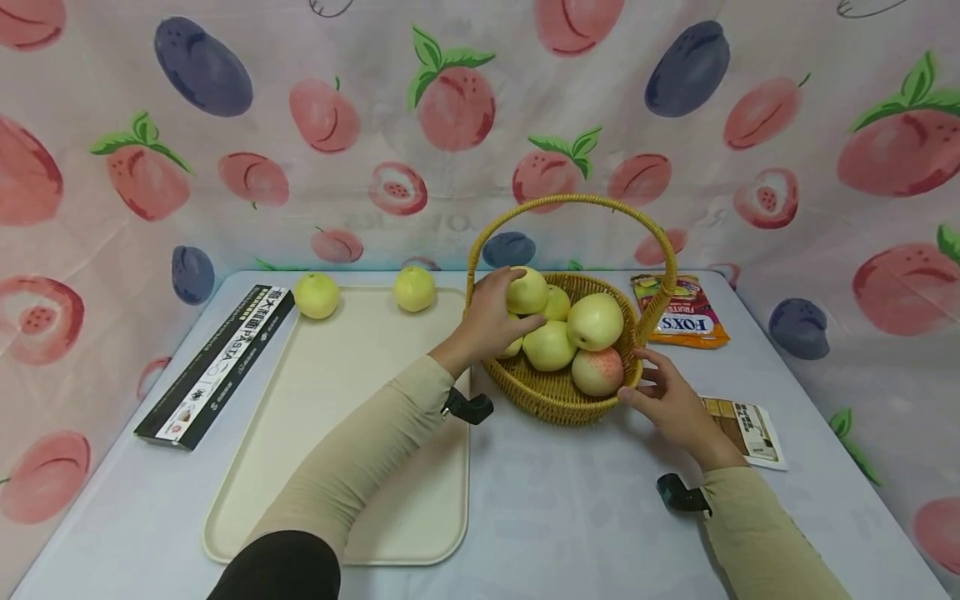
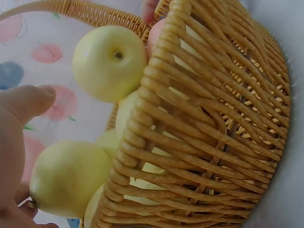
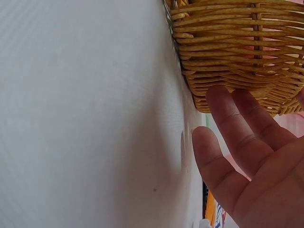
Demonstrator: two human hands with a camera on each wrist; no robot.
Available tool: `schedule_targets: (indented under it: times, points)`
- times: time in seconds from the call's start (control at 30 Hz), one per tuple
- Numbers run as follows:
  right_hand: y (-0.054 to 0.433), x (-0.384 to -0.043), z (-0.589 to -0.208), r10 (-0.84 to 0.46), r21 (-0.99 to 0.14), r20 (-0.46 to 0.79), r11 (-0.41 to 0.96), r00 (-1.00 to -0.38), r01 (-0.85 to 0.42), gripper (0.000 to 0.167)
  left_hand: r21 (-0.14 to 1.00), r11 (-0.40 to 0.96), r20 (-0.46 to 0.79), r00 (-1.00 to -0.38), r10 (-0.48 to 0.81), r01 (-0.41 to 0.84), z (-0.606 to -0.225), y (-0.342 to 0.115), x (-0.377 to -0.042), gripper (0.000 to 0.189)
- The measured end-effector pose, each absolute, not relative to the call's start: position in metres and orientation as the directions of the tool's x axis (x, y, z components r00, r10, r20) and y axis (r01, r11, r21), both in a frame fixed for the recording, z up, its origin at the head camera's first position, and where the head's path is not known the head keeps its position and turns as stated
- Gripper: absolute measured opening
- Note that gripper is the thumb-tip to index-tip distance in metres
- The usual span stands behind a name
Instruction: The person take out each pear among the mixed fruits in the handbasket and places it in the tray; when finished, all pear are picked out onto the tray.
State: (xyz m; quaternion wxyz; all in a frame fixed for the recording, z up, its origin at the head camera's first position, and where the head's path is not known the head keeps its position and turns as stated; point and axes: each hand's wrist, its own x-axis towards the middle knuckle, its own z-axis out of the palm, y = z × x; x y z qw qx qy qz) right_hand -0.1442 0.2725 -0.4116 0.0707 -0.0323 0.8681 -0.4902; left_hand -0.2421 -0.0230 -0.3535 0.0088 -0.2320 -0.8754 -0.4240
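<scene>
A wicker basket [image 1: 558,408] with a tall arched handle holds several yellow-green apples [image 2: 111,64] and a pink-blushed peach [image 1: 597,372]. My left hand [image 1: 491,321] reaches over the basket's left side. Its fingers lie behind the uppermost apple [image 1: 527,290], and the thumb stands out straight, apart from this apple in the left wrist view. Against the basket's right side rests my right hand [image 1: 671,408]. In the right wrist view its fingers [image 3: 235,126] are nearly straight along the weave. The thumb is mostly out of that view.
A cream tray [image 1: 360,467] lies left of the basket, with two apples [image 1: 415,289] at its far edge. Beyond its left side is a black pasta box [image 1: 217,362]. A red-orange candy bag [image 1: 686,312] and a flat printed packet [image 1: 750,429] lie to the right.
</scene>
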Motion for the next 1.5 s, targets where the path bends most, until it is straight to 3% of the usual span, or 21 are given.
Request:
schedule_targets:
  times: [0.73, 1.5]
  points:
    - [0.271, -0.145, -0.409, -0.13, -0.863, -0.093, 0.505, -0.987, 0.015, 0.078, 0.844, 0.488, 0.082, -0.951, 0.297, 0.225, -0.361, -0.018, -0.258, 0.072]
    - [0.27, -0.144, -0.41, -0.14, -0.869, -0.079, 0.495, -0.987, -0.001, 0.077, 0.86, 0.462, 0.097, -0.959, 0.264, 0.215, -0.369, -0.008, -0.269, 0.065]
